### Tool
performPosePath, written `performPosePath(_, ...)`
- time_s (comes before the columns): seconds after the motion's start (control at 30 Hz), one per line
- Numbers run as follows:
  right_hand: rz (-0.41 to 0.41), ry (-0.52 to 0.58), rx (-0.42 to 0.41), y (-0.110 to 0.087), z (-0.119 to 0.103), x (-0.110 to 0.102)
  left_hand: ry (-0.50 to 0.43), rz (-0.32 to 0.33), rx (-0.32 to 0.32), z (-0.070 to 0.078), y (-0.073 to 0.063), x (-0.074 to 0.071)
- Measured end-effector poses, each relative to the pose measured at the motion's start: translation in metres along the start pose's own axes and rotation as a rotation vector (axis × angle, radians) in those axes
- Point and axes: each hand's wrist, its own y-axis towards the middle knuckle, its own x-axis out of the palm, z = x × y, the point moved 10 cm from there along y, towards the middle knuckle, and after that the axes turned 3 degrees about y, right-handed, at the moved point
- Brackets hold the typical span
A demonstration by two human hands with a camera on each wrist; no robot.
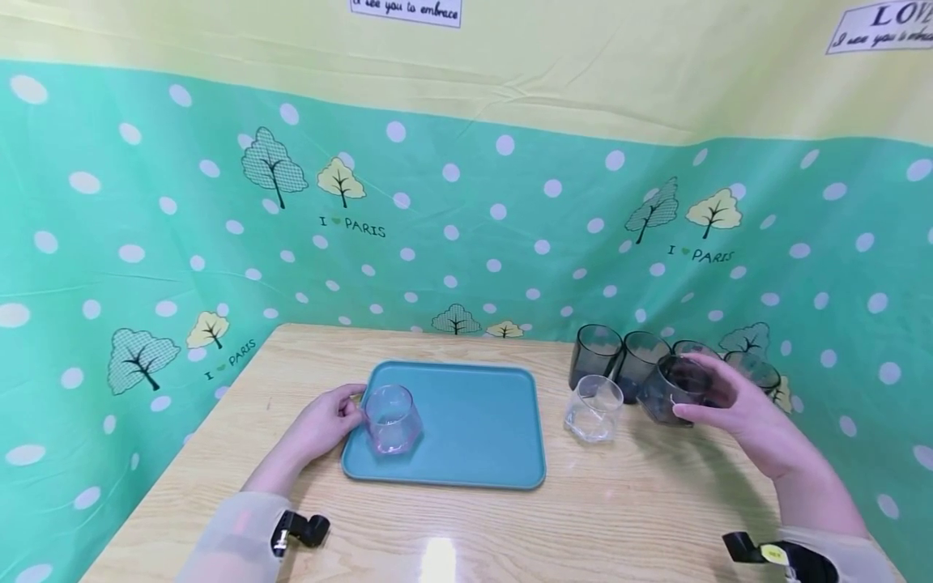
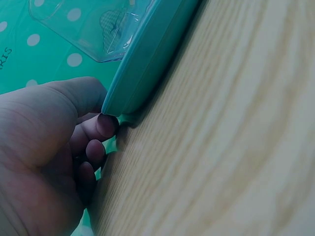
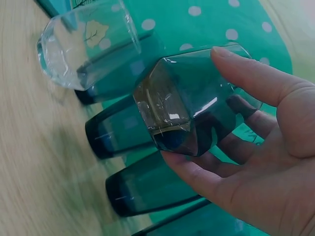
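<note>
My left hand [image 1: 324, 421] pinches the left edge of a blue-green rectangular tray [image 1: 474, 429], thumb on the rim and fingertip beneath it in the left wrist view. A pink-tinted faceted glass [image 1: 394, 425] stands on the tray's left part, close to that hand. At the right, my right hand [image 1: 754, 421] holds a smoky grey faceted glass [image 3: 177, 98] between thumb and fingers. This glass is tilted and off the table in the right wrist view. A clear faceted glass [image 1: 594, 413] stands on the table between the tray and the grey glass.
Several tall dark glasses [image 1: 595, 356] stand in a row at the back right, partly hidden by my right hand and the grey glass. The wooden table [image 1: 496, 526] meets a green polka-dot cloth [image 1: 452, 235] behind it and at the sides.
</note>
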Motion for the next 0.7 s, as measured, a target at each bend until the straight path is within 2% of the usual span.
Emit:
performPosePath(0.2,-0.016,-0.036,0.008,0.001,0.011,0.0,-0.006,-0.003,0.0,0.002,-0.001,0.0)
performPosePath(0.43,-0.036,-0.131,0.039,0.001,0.018,0.004,-0.013,-0.006,-0.007,-0.001,0.0,0.001)
performPosePath(0.7,-0.056,-0.066,0.058,0.006,0.029,0.012,-0.011,0.004,0.002,-0.001,0.0,0.0)
